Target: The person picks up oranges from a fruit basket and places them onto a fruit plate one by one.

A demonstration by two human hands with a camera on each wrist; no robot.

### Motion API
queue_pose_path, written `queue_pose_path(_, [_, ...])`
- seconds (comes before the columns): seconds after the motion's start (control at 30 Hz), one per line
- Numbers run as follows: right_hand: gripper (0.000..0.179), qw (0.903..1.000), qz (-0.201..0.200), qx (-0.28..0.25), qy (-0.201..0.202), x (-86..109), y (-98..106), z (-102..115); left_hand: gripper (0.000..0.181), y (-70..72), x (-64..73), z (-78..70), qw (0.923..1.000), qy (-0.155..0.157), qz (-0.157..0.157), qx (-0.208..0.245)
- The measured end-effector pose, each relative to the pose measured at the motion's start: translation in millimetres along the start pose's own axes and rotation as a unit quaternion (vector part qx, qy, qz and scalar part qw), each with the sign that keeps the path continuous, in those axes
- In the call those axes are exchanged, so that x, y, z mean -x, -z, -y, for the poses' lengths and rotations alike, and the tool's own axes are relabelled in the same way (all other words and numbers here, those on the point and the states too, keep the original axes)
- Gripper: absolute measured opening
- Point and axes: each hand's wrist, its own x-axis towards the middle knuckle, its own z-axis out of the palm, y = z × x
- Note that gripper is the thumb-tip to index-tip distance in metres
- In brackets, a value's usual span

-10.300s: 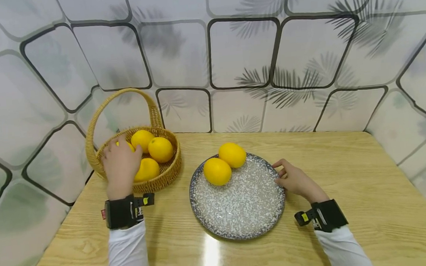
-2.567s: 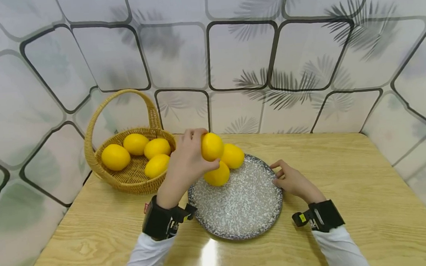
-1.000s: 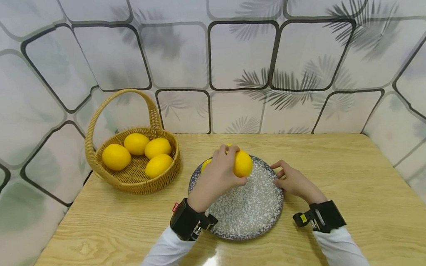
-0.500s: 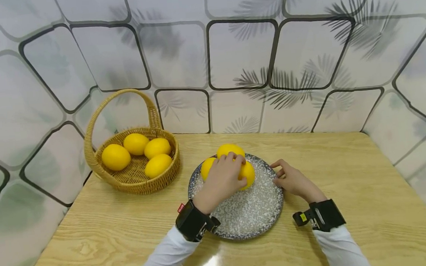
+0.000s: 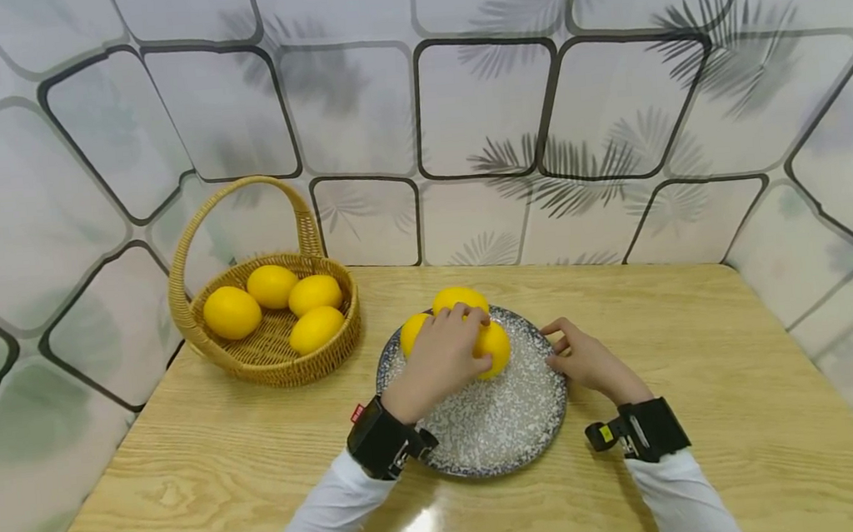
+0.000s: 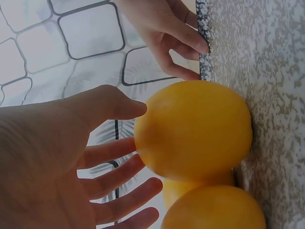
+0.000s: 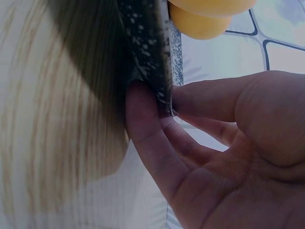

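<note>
My left hand [image 5: 444, 352] is over the speckled grey plate [image 5: 514, 422], beside a yellow citrus fruit [image 5: 495, 348]. In the left wrist view, this fruit [image 6: 195, 129] sits against the plate; the thumb tip is right at its edge and the fingers are spread loosely behind it. Two more yellow fruits lie on the plate, one at the back [image 5: 459, 298] and one [image 5: 412, 330] partly hidden by the left hand. My right hand [image 5: 590, 359] pinches the plate's right rim. In the right wrist view, the thumb is on the upper side and a finger lies under the rim [image 7: 155, 62].
A wicker basket [image 5: 284, 373] with a tall arched handle stands at the left, holding several yellow fruits [image 5: 232, 313]. The wooden table [image 5: 746, 408] meets a patterned wall [image 5: 489, 106] at the back and sides.
The left hand carried a yellow fruit from the basket to the plate, lowered it in front of the other two, then loosened its fingers and shifted slightly left. The right hand stayed at the rim.
</note>
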Motion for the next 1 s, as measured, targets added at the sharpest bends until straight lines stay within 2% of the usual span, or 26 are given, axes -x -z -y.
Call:
queue_pose_path(0.13, [0.048,1.0,0.003,-0.004,-0.001,-0.6,1,1,0.045,7.7,-0.1,8.3,0.9996,0.023,-0.002,0.016])
queue_pose_path(0.33, [0.048,1.0,0.004,-0.006,-0.002,-1.2,1,1,0.041,20.6,-0.4,25.2,0.9973,0.061,-0.023,0.033])
queue_pose_path(0.5, [0.049,0.9999,0.007,-0.006,-0.006,-0.3,2,1,0.04,29.9,1.5,35.0,0.9949,0.085,-0.02,0.052])
queue_pose_path(0.7, [0.049,0.9999,0.008,-0.008,-0.004,0.8,1,0,0.037,37.2,5.9,45.0,0.993,0.094,-0.027,0.067])
queue_pose_path(0.9, [0.049,0.9999,0.006,-0.01,-0.002,0.4,0,0,0.035,43.1,9.5,57.1,0.9923,0.096,-0.051,0.059])
queue_pose_path(1.0, [0.049,0.9999,0.006,-0.01,-0.002,0.1,0,0,0.036,46.2,10.2,64.0,0.9909,0.107,-0.058,0.056])
